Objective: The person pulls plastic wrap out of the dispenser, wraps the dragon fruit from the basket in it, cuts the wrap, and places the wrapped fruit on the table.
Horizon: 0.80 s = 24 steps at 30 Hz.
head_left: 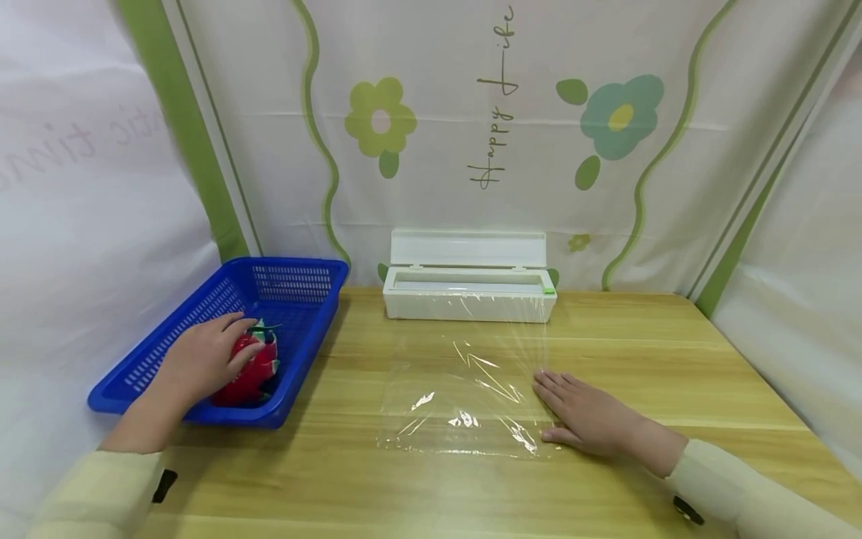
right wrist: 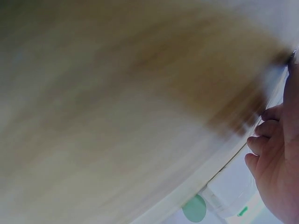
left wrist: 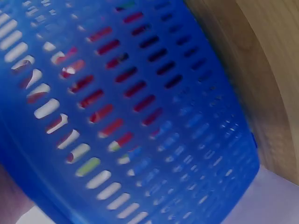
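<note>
In the head view, my left hand (head_left: pixel 207 350) reaches into a blue plastic basket (head_left: pixel 304 367) and holds a red dragon fruit (head_left: pixel 253 376) with green-tipped scales, thumb and fingers bent about it. The left wrist view shows only red patches of the fruit through the slots of the basket wall (left wrist: pixel 154 107); the fingers are hidden there. A sheet of clear cling film (head_left: pixel 465 382) lies over the table, running forward from a white dispenser box (head_left: pixel 470 305) with a raised lid. My right hand (head_left: pixel 592 418) rests, fingers extended, at the film's right edge.
The wooden table (head_left: pixel 673 359) ends against a white printed cloth (head_left: pixel 444 172) at the back. More cloth hangs at both sides. The basket stands at the table's left, close to the left cloth.
</note>
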Motion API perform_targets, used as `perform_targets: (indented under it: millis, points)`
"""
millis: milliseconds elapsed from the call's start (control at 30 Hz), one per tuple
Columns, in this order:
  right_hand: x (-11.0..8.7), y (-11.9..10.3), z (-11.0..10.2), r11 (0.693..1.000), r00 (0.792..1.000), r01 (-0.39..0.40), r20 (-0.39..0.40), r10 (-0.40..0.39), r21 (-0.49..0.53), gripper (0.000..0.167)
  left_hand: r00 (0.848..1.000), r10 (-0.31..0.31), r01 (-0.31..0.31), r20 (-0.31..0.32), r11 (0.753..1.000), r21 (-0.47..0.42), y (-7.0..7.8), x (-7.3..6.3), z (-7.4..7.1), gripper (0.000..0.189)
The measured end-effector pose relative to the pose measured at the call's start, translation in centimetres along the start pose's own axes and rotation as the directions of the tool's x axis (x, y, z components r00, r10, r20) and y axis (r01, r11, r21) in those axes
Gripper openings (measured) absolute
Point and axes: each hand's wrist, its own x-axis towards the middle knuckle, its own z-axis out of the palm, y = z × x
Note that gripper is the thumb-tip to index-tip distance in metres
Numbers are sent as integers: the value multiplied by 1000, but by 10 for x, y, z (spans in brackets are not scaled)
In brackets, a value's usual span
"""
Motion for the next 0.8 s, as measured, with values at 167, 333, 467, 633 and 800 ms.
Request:
perform_targets:
  millis: [167,333,467,633,800]
  points:
    - [0,-1,1,1000,1000,12,-27,-12,-2,74,973,-155,163,171,986,-34,-9,3,3,67]
    - [0,0,2,1000,999,24,-43,-24,-5,73,911,-253,285,327,957,-53,-15,6,6,96]
    - [0,-1,0,1000,999,21,-36,-21,3,73,865,-298,357,403,931,-77,-18,7,9,105]
    - [1,0,1,1000,1000,13,-11,-13,6,74,825,-329,415,459,904,-99,-21,9,12,112]
    - [1,0,0,1000,1000,8,0,-8,5,74,809,-341,442,479,890,-115,-21,10,14,116]
